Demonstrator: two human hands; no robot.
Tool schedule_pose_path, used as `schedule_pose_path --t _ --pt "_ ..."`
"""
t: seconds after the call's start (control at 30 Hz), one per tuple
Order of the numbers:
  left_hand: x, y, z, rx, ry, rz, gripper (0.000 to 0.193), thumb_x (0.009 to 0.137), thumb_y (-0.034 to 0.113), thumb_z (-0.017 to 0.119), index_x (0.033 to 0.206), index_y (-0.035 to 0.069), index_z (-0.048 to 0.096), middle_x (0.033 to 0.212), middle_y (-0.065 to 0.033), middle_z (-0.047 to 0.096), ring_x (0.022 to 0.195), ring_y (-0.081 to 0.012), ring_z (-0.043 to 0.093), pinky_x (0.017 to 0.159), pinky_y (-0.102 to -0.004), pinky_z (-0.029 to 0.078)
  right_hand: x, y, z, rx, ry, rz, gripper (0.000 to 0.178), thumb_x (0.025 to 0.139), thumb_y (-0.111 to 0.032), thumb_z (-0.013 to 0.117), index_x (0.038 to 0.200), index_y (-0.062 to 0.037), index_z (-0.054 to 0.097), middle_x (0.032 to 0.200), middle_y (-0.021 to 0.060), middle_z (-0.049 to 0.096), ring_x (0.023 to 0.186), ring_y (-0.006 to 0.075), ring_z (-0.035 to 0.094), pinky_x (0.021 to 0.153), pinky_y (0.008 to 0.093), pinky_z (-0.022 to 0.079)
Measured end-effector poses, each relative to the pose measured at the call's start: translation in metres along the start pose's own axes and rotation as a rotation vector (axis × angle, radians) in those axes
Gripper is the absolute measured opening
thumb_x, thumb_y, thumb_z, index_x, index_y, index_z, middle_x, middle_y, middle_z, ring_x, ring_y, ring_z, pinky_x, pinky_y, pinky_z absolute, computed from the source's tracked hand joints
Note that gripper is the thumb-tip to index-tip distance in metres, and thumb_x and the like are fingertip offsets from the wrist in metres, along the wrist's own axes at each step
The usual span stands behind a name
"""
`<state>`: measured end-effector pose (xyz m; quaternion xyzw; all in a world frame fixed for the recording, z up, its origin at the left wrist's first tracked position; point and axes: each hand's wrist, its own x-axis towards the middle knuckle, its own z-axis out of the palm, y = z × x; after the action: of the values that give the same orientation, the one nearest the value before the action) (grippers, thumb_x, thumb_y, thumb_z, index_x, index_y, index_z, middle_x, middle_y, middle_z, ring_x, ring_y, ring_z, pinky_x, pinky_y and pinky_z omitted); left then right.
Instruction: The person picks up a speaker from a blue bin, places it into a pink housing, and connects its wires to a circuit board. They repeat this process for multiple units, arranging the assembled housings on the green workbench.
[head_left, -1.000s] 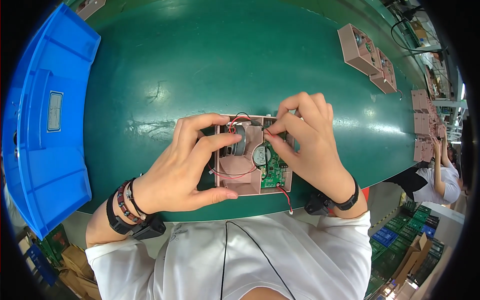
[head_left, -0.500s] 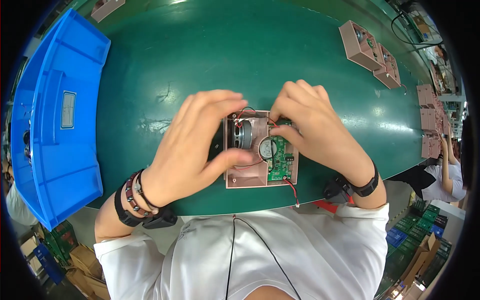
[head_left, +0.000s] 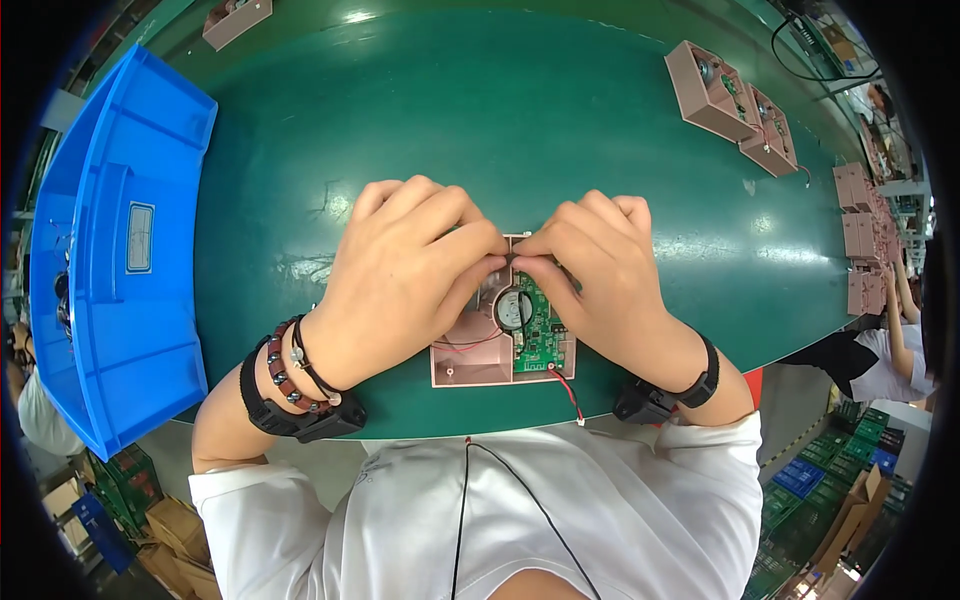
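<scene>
A pink plastic housing [head_left: 480, 378] lies open in front of me, split by an inner wall. Its right compartment holds a green circuit board [head_left: 543, 335], with a round silver part [head_left: 514, 310] at its left edge. My left hand [head_left: 405, 265] covers the upper left compartment and hides the speaker there. Its thumb and fingertips pinch together at the top of the inner wall. Right beside them, my right hand [head_left: 595, 260] pinches too, above the board's upper end. What the fingertips hold is hidden. A red and black lead [head_left: 570, 395] hangs over the housing's near edge.
A blue bin [head_left: 160, 330] stands at the left of the green table [head_left: 450, 120]. Two similar pink housings [head_left: 710, 95] sit at the far right, another [head_left: 238, 22] at the far left. Several are stacked [head_left: 860, 235] along the right edge, near another person [head_left: 890, 350].
My left hand was spread over the housing and has closed to a pinch beside the right fingertips. The housing has shifted slightly left and nearer. The speaker, visible before, is now covered.
</scene>
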<state>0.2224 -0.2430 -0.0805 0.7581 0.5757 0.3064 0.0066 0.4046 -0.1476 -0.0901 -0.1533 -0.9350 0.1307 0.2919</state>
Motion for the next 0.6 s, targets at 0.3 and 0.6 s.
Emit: schedule_pose_path --t 0.3,0.6 --pt "0.004 0.0013 -0.0024 0.037 -0.014 0.015 0.01 0.071 0.009 0.072 0.078 0.012 0.066 0.08 0.0029 0.057 0.078 -0.02 0.053 0.077 -0.0345 0.038 -0.0012 -0.0037 0.0022 0.01 -0.007 0.096 0.014 0.072 -0.009 0.073 0.081 -0.0118 0.064 0.092 0.0026 0.054 0.086 0.023 0.045 0.073 0.0356 0.03" --pt "0.0077 0.0038 -0.0019 -0.025 -0.058 -0.106 0.01 0.069 0.006 0.072 0.074 0.011 0.065 0.081 0.0013 0.054 0.079 -0.0208 0.051 0.074 -0.0326 0.039 0.0007 -0.0038 0.0039 0.038 -0.041 0.138 0.013 0.07 -0.006 0.073 0.079 -0.0116 0.064 0.103 0.0048 0.051 0.092 0.0254 0.043 0.08 0.0379 0.033"
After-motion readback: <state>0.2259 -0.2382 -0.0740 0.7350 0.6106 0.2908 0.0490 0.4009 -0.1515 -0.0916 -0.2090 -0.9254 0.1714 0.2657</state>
